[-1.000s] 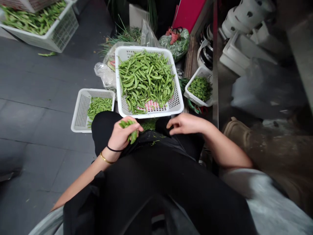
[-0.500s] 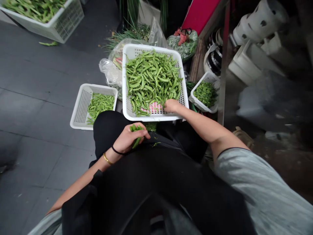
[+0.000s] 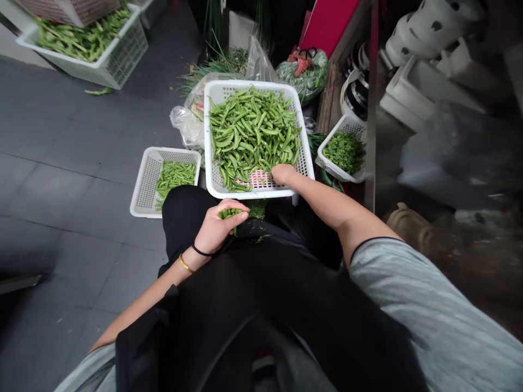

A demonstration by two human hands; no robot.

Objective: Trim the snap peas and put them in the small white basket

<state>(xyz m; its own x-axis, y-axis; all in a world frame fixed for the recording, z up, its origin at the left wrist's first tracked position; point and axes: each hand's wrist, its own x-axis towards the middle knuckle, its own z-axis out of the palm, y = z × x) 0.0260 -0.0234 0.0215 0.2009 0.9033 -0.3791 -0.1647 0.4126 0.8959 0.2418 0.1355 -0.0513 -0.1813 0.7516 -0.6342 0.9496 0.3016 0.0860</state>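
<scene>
Pods heap in a mid-frame basket, handily near.
Left hand curls round some, seemingly freeing the right hand, whose grip is hidden.

The large basket is smooth plastic with low sheen; its pods appear smooth, faintly glossy. The apron is matt cloth, the bracelet shiny metal, the floor matt tile.
</scene>
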